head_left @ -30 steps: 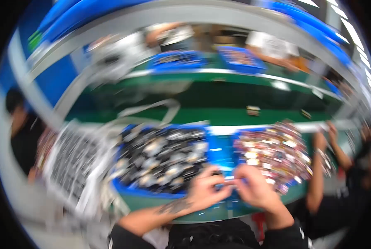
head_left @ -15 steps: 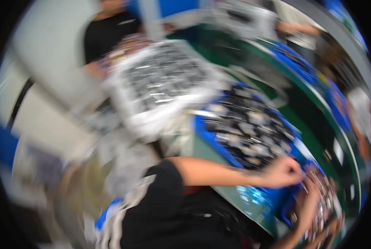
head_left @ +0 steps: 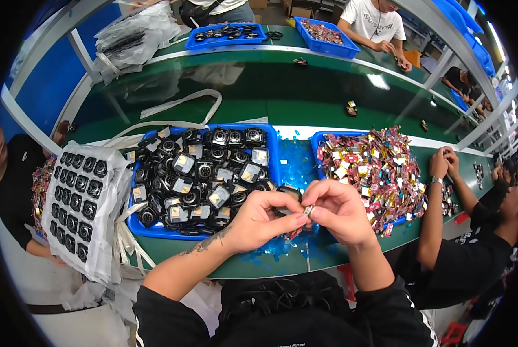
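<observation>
My left hand (head_left: 262, 222) and my right hand (head_left: 343, 215) meet just in front of the gap between two blue bins. Thumbs and fingertips of both are closed in a pinch around a small pale electronic part (head_left: 309, 210). Behind the left fingers a dark casing (head_left: 289, 192) shows partly; whether a finger touches it I cannot tell. Left of my hands, a blue bin (head_left: 275, 156) holds a heap of black round-faced casings (head_left: 204, 170). On the right, another blue bin (head_left: 318, 141) is piled with small red, yellow and white circuit pieces (head_left: 380, 170).
Blue film scraps (head_left: 296, 165) litter the green table (head_left: 224, 267). At the left stands a white tray stack (head_left: 105, 202) with rows of black casings. A co-worker's hands (head_left: 444, 163) are close by on the right. Across the green conveyor (head_left: 236, 81) sit more blue bins (head_left: 325, 39).
My view has swung from a blurred, tilted angle to a level one. Earlier my hands were over the circuit pieces; now they are together in front of me, pinching a small part.
</observation>
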`<state>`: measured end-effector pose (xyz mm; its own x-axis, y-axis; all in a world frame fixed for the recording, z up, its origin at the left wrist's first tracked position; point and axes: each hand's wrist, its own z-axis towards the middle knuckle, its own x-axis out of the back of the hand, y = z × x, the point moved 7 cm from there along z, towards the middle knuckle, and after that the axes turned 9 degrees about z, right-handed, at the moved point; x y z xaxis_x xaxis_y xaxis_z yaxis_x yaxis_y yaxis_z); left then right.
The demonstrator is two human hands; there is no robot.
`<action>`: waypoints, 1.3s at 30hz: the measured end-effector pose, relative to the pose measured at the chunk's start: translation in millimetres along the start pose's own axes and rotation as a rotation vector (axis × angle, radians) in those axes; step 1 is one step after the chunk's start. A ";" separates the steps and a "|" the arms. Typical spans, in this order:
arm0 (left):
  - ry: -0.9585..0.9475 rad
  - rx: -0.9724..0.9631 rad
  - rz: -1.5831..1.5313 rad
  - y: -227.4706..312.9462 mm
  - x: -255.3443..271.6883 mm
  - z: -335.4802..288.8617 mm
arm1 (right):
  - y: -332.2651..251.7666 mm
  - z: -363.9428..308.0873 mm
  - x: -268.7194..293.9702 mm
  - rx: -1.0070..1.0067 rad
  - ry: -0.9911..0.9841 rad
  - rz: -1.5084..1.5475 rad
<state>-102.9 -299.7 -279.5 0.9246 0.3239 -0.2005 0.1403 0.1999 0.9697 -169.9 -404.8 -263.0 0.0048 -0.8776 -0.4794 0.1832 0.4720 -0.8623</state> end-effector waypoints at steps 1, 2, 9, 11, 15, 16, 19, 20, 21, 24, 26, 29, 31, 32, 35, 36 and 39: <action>-0.002 -0.059 0.101 1.3 -1.0 -0.2 | -2.7 0.3 -0.2 0.068 -0.012 -0.043; -0.001 -0.055 0.104 0.2 -3.4 -1.1 | -9.7 1.2 -0.9 0.155 0.027 -0.146; 0.344 -0.016 0.152 -9.4 23.8 -4.0 | -25.2 -19.6 6.5 0.094 0.249 -0.402; 0.377 -0.017 0.181 -8.3 27.5 -4.8 | -22.6 -15.2 -4.6 0.084 0.208 -0.569; 0.285 0.010 0.122 -4.1 18.6 -3.2 | -21.3 1.2 -22.3 0.203 0.256 -0.742; 0.248 0.035 0.100 -5.6 14.7 -4.8 | -23.0 2.5 -22.2 0.209 0.314 -0.811; 0.190 0.001 0.091 0.5 5.6 -7.4 | -28.1 1.9 -24.8 0.302 0.309 -0.996; 0.173 -0.014 0.082 3.8 5.0 -7.1 | -28.9 2.7 -23.6 0.301 0.313 -0.995; 0.158 -0.026 0.070 6.3 3.8 -7.9 | -30.5 2.8 -24.3 0.311 0.303 -0.994; 0.182 -0.010 0.155 5.2 7.2 -9.2 | -33.8 2.9 -26.3 0.322 0.278 -1.002; 0.169 -0.031 0.148 3.7 8.6 -9.5 | -33.4 3.3 -25.4 0.308 0.279 -0.974; 0.177 -0.024 0.158 1.4 9.4 -9.8 | -34.5 4.8 -24.8 0.284 0.273 -0.939; 0.184 -0.012 0.207 0.7 9.2 -10.3 | -33.4 5.6 -23.5 0.271 0.268 -0.928; 0.185 -0.033 0.223 1.8 8.9 -9.8 | -33.6 5.3 -23.5 0.296 0.258 -0.923; 0.209 -0.043 0.293 3.7 9.5 -9.9 | -35.2 7.3 -23.7 0.320 0.232 -0.951; 0.229 -0.039 0.346 4.2 9.8 -10.2 | -35.8 7.1 -24.7 0.324 0.215 -0.989; 0.213 -0.025 0.486 -0.1 11.4 -11.1 | -33.5 7.6 -21.4 0.284 0.241 -0.942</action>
<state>-96.4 -285.8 -283.5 0.7879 0.5650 0.2448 -0.2976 0.0015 0.9547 -168.7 -402.5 -222.6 -0.4552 -0.8275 0.3287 0.2371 -0.4685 -0.8510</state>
